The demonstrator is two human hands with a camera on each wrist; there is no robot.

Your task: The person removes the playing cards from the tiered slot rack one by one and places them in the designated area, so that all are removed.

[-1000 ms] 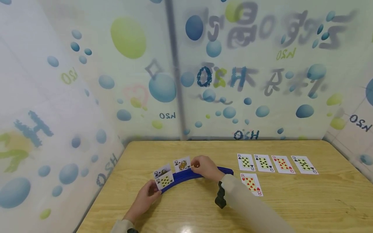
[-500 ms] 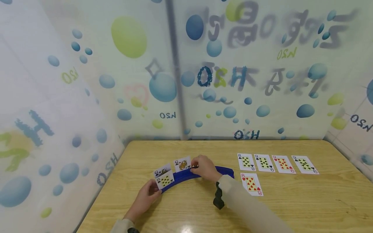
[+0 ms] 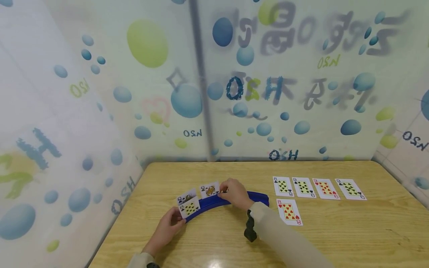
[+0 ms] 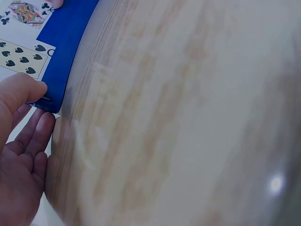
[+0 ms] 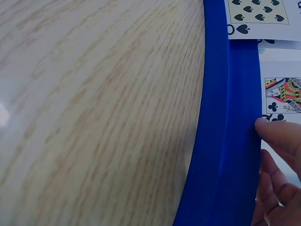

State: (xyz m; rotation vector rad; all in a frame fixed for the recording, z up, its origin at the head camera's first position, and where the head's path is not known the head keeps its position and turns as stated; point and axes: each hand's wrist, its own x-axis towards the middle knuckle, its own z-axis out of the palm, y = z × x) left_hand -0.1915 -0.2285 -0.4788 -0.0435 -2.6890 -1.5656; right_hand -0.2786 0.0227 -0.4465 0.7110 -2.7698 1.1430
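Blue rack (image 3: 210, 202): end in left hand (image 3: 167, 224), clubs queen (image 3: 209, 190) in right hand (image 3: 236, 193)

In the head view, the right hand (image 3: 235, 194), at lower centre of the frame, sits slightly further left than one second earlier, and its fingertips lie marginally lower. The black wrist device (image 3: 250, 227) is displaced left and slightly downward. The pale sleeve (image 3: 285, 232) is displaced left with it, exposing more of the lower-left portion of the eight of hearts (image 3: 291, 213), right of centre. More of the right end of the blue curved rack (image 3: 259, 197) is visible. The clubs face card (image 3: 210, 190) is shifted slightly right and downward.
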